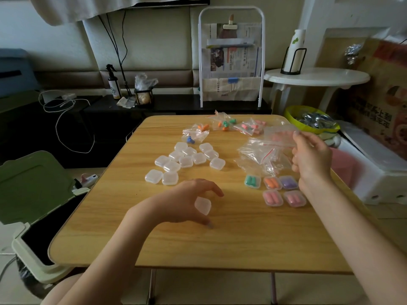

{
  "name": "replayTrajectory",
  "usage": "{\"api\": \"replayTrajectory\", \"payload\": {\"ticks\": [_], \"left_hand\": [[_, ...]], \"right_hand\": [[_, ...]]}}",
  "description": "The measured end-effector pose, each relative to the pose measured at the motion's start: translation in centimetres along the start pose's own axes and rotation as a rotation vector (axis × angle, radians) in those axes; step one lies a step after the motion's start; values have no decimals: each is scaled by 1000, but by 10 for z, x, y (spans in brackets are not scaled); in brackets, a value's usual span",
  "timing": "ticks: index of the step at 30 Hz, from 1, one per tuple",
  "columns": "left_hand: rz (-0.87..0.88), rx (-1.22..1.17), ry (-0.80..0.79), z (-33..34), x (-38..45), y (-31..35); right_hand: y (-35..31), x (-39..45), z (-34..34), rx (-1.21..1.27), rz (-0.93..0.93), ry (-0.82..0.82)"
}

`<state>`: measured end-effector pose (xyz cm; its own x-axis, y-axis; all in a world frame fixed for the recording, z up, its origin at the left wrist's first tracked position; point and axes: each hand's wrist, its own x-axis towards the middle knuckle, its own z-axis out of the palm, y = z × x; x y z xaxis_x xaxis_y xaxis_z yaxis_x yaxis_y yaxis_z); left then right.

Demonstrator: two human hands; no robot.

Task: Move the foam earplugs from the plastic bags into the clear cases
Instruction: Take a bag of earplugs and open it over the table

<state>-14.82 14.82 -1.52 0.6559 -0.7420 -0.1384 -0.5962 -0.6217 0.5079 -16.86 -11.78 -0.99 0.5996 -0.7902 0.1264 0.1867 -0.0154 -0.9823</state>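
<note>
Landmark: the wooden table. All places below are given against it, read left to right.

1. Empty clear cases, a loose cluster left of the table's middle, lids down, nothing coloured inside.
2. Left hand, over the near-middle of the table. Fingers curled and arched, thumb toward the near edge; one single clear case sits under the palm between thumb and fingertips. It looks lightly gripped, though whether every fingertip touches it cannot be told.
3. Unopened bags of earplugs, along the far edge: blue and orange plugs to the left, green and orange in the middle, pink to the right.
4. Spent plastic bags, a crumpled heap right of centre, apparently emptied.
5. Filled cases, near the right edge, five in two rows: green, orange, purple; then two pink.
6. Right hand, raised over the right side of the table. Thumb and fingers pinch a held bag by its right-hand end; the bag stretches leftward, long axis roughly level. Pale pink shows faintly through it, blurred.

Governing relation, as a judgement: the held bag lies up and to the right of the single clear case, well apart from it. The left hand is much nearer the case, the right hand alone has the bag, so the two must be brought together, probably case opened first.
</note>
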Motion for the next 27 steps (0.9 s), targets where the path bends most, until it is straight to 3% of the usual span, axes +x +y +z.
{"api": "replayTrajectory", "payload": {"ticks": [10, 17, 20, 23, 27], "left_hand": [[19, -92, 164, 0, 5, -6], [41, -260, 405, 0, 7, 0], [57, -285, 528, 1, 10, 5], [93, -292, 616, 4, 12, 10], [177, -217, 652, 8, 15, 15]], "right_hand": [[22, 5, -6, -450, 24, -52], [-8, -28, 1, -489, -226, -1], [-14, -56, 8, -430, -246, -258], [-7, -79, 18, -551, -192, -581], [3, -91, 27, -637, -128, -685]]}}
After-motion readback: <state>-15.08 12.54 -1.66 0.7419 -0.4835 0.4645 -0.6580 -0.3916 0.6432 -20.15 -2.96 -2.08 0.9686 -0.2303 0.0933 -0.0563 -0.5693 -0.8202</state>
